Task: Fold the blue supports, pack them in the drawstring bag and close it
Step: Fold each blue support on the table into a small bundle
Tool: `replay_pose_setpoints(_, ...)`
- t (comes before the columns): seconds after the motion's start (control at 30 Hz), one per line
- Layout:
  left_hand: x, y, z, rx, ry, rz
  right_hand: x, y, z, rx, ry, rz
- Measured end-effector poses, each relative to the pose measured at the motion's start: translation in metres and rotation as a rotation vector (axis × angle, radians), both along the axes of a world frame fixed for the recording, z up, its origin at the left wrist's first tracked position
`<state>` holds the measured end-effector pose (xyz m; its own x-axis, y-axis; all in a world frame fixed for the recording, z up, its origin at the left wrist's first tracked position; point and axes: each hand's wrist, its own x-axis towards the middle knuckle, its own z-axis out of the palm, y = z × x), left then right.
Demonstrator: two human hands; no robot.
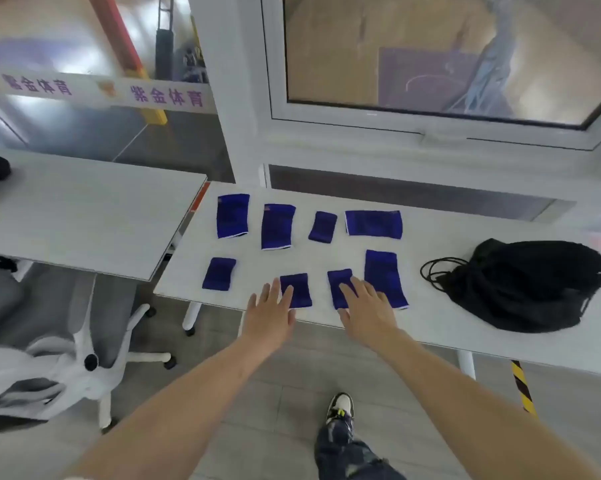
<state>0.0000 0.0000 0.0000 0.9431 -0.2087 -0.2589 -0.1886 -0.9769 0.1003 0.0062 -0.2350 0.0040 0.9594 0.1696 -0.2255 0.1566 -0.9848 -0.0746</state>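
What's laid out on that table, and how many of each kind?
Large blue supports: 4
Small blue supports: 4
Black drawstring bag: 1
Total: 9 things on the table

Left hand and right hand each lie open on a small support.

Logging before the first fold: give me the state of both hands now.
Left hand: open, flat, fingertips on a small blue support, holding nothing.
Right hand: open, flat on another small support, holding nothing.
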Motion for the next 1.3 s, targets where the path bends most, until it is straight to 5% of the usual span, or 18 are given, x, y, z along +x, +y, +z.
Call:
replay_pose_setpoints(0.43, 0.084, -0.041, -0.072, 0.021, 0.264, 0.166, 0.128, -0.026, -0.076, 0.021, 0.22, 0.115)
replay_pose_setpoints(0.7, 0.109, -0.03, -0.117, 0.059, 0.447, 0.064, 0.172, -0.025, -0.124, -0.007, 0.293, 0.122)
replay_pose_setpoints(1.17, 0.139, -0.02, -0.123, 0.047, 0.484, -0.036, 0.196, -0.02, -0.141, 0.08, 0.192, 0.012)
replay_pose_setpoints(1.3, 0.139, -0.03, -0.118, -0.207, 0.377, 0.073, 0.2, -0.021, -0.12, 0.319, 0.275, -0.014)
